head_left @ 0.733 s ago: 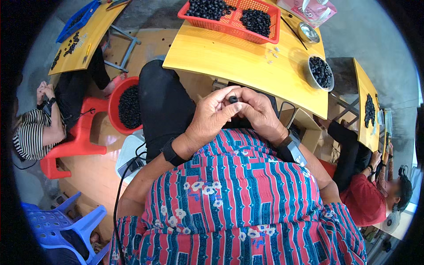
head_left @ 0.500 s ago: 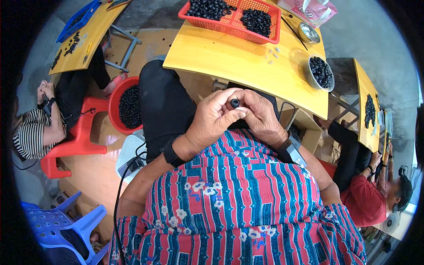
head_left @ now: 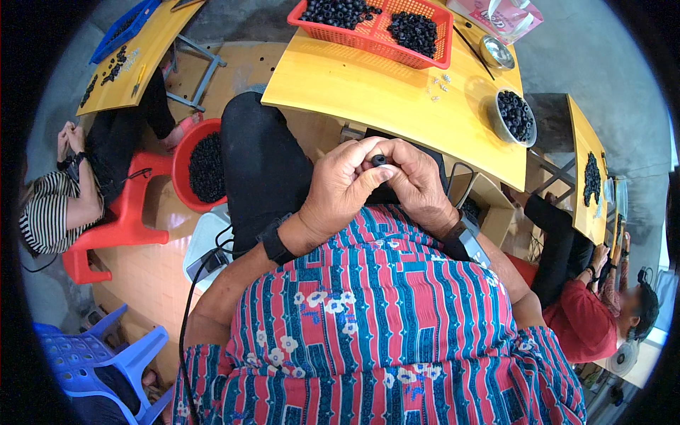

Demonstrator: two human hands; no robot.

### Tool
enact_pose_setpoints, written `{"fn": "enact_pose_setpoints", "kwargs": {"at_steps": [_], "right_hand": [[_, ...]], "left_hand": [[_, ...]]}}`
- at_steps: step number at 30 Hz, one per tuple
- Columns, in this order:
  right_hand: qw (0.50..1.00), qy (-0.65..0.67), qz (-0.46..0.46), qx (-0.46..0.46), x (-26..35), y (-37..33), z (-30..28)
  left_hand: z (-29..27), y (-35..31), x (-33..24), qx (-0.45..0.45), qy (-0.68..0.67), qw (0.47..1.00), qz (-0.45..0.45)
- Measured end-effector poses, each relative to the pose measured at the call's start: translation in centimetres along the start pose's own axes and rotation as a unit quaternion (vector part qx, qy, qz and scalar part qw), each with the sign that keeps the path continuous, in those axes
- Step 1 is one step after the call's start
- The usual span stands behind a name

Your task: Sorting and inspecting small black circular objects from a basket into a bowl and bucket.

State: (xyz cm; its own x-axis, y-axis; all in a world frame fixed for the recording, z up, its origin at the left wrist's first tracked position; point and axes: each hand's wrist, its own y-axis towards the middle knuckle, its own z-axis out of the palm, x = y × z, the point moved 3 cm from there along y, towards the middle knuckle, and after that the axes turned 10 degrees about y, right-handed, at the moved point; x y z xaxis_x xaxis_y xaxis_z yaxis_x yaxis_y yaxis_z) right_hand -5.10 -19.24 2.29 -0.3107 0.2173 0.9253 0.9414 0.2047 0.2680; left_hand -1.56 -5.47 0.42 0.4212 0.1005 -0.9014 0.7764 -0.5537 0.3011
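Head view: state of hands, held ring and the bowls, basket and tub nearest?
Black ring: held, partly hidden
Left hand: closed on it
Right hand: closed on it
Red basket: loaded with black parts
Red tub: holding black parts
Grey bowl: filled with black parts
Metal bowl: upright

Bright indoor light, clear at the right hand
Beyond it, a metal bowl glints; shadow lies under the tabletop; far outward, edges curve into black.
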Motion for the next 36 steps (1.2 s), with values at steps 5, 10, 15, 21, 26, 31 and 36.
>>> {"fn": "enact_pose_setpoints", "kwargs": {"at_steps": [5, 10, 15, 21, 26, 31, 36], "right_hand": [[0.951, 0.261, 0.162, -0.016, 0.4, -0.1, -0.7], [0.964, 0.222, 0.108, -0.099, -0.2, 0.1, -4.6], [0.957, -0.022, 0.059, -0.281, 0.4, -0.7, -11.8], [0.863, -0.301, 0.082, -0.399, 0.5, -2.7, -18.8], [0.780, -0.427, 0.159, -0.430, -1.3, -4.1, -23.8], [0.758, -0.454, 0.215, -0.417, -2.3, -3.1, -25.6], [0.756, -0.463, 0.230, -0.401, -2.7, -2.7, -25.5]], "left_hand": [[1.1, 0.6, 0.2, 0.009, -0.124, 0.992, -0.035], [0.7, -0.2, 0.1, 0.021, -0.165, 0.981, -0.096], [0.6, -0.2, -0.4, 0.025, -0.069, 0.993, -0.096], [0.0, -0.6, -1.1, 0.046, -0.047, 0.991, -0.116], [0.3, -0.5, -1.1, 0.079, -0.050, 0.987, -0.132], [0.3, -0.3, -1.2, 0.078, -0.036, 0.988, -0.125], [0.0, -0.8, -1.5, 0.092, -0.049, 0.981, -0.166]]}}
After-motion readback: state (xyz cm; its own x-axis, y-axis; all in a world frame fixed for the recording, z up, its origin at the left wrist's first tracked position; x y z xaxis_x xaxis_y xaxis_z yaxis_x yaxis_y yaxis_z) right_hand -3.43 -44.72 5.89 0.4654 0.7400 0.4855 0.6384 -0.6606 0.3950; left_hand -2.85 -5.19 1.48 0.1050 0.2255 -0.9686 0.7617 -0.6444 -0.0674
